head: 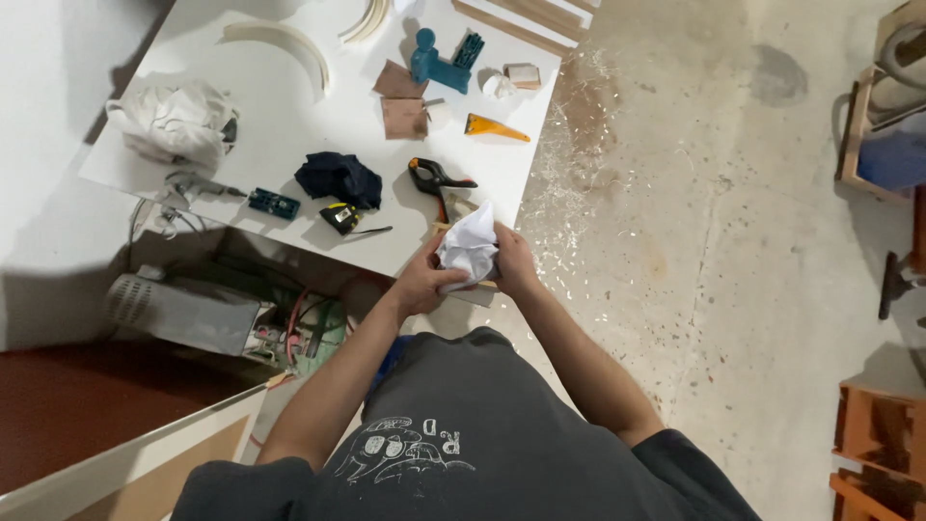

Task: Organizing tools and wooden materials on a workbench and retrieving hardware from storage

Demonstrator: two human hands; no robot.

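Note:
Both hands meet at the near corner of a white worktable [280, 145]. Between them is a crumpled white cloth [470, 244]. My left hand [422, 278] grips it from below and the left. My right hand [511, 259] holds its right side. Under the cloth a small wooden piece [479, 287] shows at the table's edge, mostly hidden. A black and orange spring clamp [434, 180] lies just behind the hands on the table.
On the table: a dark blue rag [338, 178], a tape measure [340, 218], a teal jig [439, 64], an orange wedge [494, 127], wooden squares [402, 116], a bundled white cloth [178, 121], curved white strips [289, 43]. Wood shavings litter the concrete floor [579, 174]. Wooden crates [883, 434] stand at right.

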